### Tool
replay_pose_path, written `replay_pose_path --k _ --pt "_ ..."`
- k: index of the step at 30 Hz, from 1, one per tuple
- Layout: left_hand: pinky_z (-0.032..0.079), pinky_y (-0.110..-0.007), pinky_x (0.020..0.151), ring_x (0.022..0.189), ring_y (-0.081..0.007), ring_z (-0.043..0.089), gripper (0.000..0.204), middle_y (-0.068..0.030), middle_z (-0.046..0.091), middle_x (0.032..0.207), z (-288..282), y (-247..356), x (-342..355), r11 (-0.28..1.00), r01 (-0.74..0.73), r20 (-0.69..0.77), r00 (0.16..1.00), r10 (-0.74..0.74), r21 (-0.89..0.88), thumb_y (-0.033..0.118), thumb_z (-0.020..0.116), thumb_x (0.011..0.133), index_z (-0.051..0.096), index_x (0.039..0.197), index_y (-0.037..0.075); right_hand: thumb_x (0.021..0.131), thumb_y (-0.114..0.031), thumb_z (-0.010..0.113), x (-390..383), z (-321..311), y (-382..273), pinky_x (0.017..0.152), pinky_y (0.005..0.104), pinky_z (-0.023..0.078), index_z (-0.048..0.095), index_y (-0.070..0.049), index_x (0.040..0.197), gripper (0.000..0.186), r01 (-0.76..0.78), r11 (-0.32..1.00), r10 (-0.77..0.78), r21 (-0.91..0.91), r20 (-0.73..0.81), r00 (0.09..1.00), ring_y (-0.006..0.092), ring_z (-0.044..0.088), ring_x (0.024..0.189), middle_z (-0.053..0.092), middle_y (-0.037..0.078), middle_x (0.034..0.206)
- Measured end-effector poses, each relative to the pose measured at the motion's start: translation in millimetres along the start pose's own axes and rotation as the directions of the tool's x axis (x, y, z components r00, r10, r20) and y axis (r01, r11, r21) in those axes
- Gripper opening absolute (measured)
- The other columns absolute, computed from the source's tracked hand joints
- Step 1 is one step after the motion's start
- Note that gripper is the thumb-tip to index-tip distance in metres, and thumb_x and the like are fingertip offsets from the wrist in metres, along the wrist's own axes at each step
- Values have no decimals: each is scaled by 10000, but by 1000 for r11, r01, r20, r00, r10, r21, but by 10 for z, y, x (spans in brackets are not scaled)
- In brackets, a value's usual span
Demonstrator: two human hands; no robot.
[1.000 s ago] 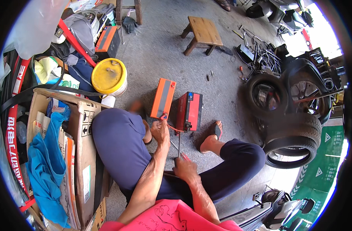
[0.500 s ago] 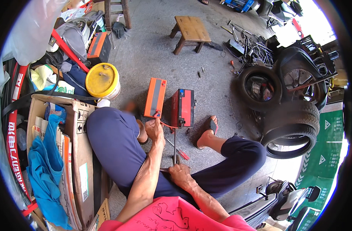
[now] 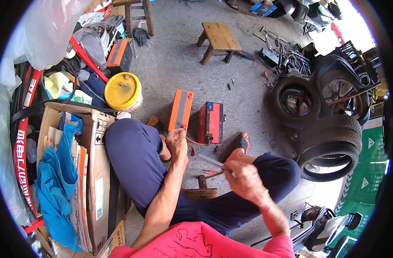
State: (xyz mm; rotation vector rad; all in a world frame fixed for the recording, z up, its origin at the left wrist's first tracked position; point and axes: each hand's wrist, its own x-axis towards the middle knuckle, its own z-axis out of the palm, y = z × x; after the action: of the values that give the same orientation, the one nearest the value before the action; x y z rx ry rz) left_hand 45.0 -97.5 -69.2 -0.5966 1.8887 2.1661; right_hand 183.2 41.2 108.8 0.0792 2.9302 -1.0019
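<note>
An orange battery [image 3: 181,108] and a red and black battery [image 3: 211,122] stand side by side on the concrete floor in front of my knees. My left hand [image 3: 176,141] is closed at the near end of the orange battery, pinching the end of an orange wire [image 3: 193,142] that runs to the red battery. My right hand [image 3: 244,174] is raised over my right knee and grips a thin, blurred rod-like tool [image 3: 211,161] that points left toward my left hand.
A yellow-lidded bucket [image 3: 123,90] and a cardboard box [image 3: 94,142] with a blue cloth [image 3: 58,185] are at my left. A wooden stool [image 3: 218,38] stands ahead. Stacked tyres [image 3: 330,146] and a scooter wheel [image 3: 340,92] are at the right.
My right hand has lifted off the floor and moved right, taking the thin tool with it. My left hand has stayed at the orange battery's near end.
</note>
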Motion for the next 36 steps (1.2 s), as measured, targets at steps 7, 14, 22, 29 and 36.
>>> replay_pose_path --k 7,14,22,29,36 --pt "535 -352 763 832 -240 683 176 -129 695 856 101 245 -235 800 -474 349 868 353 369 -32 536 876 660 998 -6 906 -71 594 709 -926 -312 579 389 469 604 34 985 132 114 993 -109 39 -96 989 333 621 619 593 177 692" --pt "516 -327 723 792 -217 632 240 -116 660 901 -158 -616 332 940 -284 -57 952 300 189 -39 605 814 655 1048 -19 892 -78 601 1257 -732 -288 625 429 485 605 19 987 136 195 980 -199 -35 -173 965 398 623 703 625 204 785" --pt "499 -356 666 784 -235 614 148 -90 607 851 -62 -746 486 882 -318 -29 937 349 349 24 715 774 717 921 18 890 -88 592 1312 -565 -284 651 431 506 606 0 995 139 172 981 -181 -86 -113 977 395 642 744 644 194 811" --pt "461 -406 778 858 -272 587 181 -87 622 868 -28 -613 421 720 -381 12 888 461 579 127 781 741 742 908 71 900 -103 595 1340 -605 -309 651 430 505 610 -8 1000 139 160 985 -168 -70 -126 978 380 645 737 637 182 794" --pt "428 -409 805 890 -266 557 155 -58 622 828 -11 -608 450 720 -363 -1 893 451 591 159 773 744 748 879 89 896 -94 595 1359 -579 -351 646 435 503 605 -2 996 136 200 977 -209 -79 -126 970 384 638 727 627 182 789"
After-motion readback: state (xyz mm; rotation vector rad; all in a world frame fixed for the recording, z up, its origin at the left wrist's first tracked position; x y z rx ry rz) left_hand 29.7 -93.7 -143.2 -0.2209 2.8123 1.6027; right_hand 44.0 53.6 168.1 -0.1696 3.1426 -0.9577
